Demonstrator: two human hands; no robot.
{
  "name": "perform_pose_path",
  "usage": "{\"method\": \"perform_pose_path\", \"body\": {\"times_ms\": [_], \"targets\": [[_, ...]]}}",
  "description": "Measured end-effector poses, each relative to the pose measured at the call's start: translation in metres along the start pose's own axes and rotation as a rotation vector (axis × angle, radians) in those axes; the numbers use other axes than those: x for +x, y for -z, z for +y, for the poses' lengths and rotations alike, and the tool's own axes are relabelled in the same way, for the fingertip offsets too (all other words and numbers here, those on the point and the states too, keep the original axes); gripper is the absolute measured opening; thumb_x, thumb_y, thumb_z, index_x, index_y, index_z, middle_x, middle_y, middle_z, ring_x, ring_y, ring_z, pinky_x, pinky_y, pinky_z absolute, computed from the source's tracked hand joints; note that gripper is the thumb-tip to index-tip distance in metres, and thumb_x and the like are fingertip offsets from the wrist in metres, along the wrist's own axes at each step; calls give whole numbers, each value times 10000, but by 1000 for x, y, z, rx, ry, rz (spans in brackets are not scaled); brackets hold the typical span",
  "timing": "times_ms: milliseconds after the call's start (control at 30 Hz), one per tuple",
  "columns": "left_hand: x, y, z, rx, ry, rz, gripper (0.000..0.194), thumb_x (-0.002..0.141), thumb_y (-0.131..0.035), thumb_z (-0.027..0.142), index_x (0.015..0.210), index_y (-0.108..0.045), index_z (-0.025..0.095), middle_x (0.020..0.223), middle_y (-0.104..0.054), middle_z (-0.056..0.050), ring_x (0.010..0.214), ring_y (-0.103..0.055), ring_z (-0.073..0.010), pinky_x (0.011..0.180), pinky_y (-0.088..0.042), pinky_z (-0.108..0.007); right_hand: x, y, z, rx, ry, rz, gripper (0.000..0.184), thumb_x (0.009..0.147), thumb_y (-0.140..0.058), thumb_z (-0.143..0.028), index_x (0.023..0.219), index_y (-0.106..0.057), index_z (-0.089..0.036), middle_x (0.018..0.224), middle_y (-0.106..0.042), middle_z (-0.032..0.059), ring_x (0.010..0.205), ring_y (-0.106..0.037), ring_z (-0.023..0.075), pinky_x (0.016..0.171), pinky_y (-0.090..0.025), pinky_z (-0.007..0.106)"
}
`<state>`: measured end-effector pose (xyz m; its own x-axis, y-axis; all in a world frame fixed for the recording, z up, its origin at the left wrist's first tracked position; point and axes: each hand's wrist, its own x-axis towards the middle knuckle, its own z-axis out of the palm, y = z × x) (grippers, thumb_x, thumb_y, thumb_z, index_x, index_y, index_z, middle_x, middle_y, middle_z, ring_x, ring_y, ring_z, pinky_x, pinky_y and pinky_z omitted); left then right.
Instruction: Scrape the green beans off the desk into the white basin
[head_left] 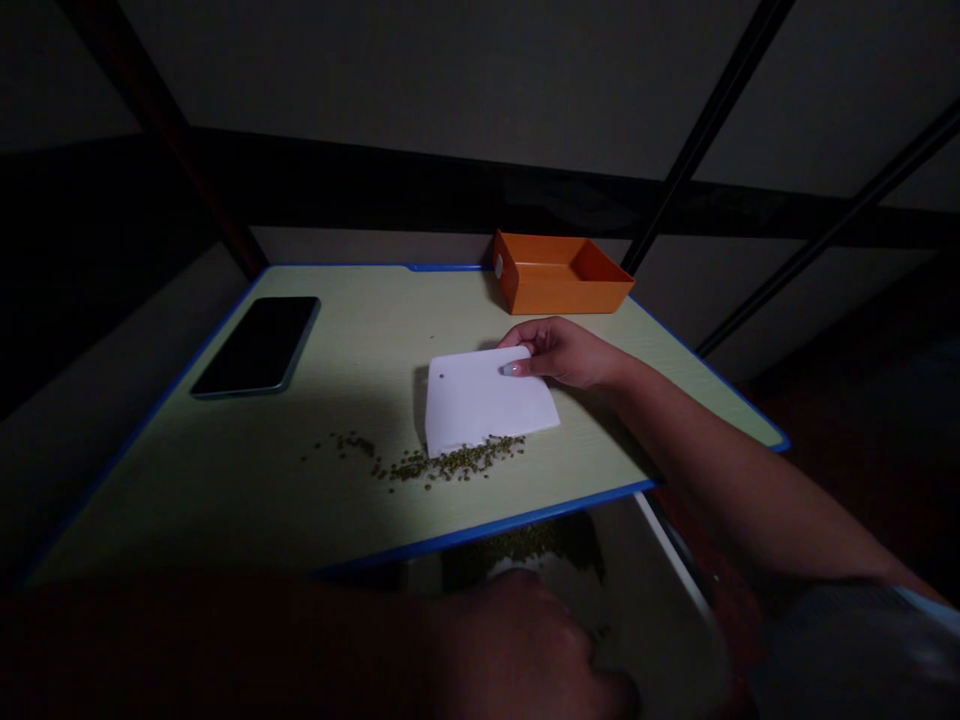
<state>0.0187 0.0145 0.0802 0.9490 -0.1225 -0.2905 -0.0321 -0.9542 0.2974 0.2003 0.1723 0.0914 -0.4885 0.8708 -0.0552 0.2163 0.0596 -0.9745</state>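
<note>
- Seeds (465,462): saw many left strewn on the table (375,315), right of the phone (259,345), and others already in the pale bin (675,552) below.
- White card (480,405): noted edge-down among strewn seeds, pinched by the right hand (562,352).
- Left hand (536,640): found dark, partly hiding the bin; could not tell its grip.
- Orange tray (566,295): noticed behind the right hand, apart from the seeds.
</note>
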Motion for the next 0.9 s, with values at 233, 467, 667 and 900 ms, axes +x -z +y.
{"method": "perform_pose_path", "body": {"times_ms": [233,467,667,900], "targets": [[0,-8,-2,-7,-8,111,200,846,-676,303,1028,-658,222,644,-715,-22,629,-709,-233,444,-373,-309,-1,-2,-3,9,-6,-33,271,678,-819,-203,891,-667,-132,773,-698,5,674,-605,102,626,-487,242],[-2,-22,-3,-76,-6,291,114,844,-638,261,950,-671,233,576,-668,8,536,-651,-184,499,-421,-289,-4,-2,-6,-8,31,-58,279,675,-826,-231,851,-632,-137,734,-666,-13,646,-590,93,607,-471,234],[0,-7,0,17,-15,124,202,838,-694,306,1013,-644,219,681,-727,-15,625,-705,-212,425,-356,-326,-11,7,-16,-52,111,25,364,632,-866,-325,813,-600,-154,674,-613,-33,596,-543,80,550,-430,209],[0,-4,-1,-8,-30,59,262,825,-703,284,1066,-625,216,760,-753,-19,669,-722,-216,391,-332,-332,-18,10,-22,-113,80,-119,347,674,-842,-356,800,-584,-162,669,-594,-42,595,-530,78,547,-418,210]]}}
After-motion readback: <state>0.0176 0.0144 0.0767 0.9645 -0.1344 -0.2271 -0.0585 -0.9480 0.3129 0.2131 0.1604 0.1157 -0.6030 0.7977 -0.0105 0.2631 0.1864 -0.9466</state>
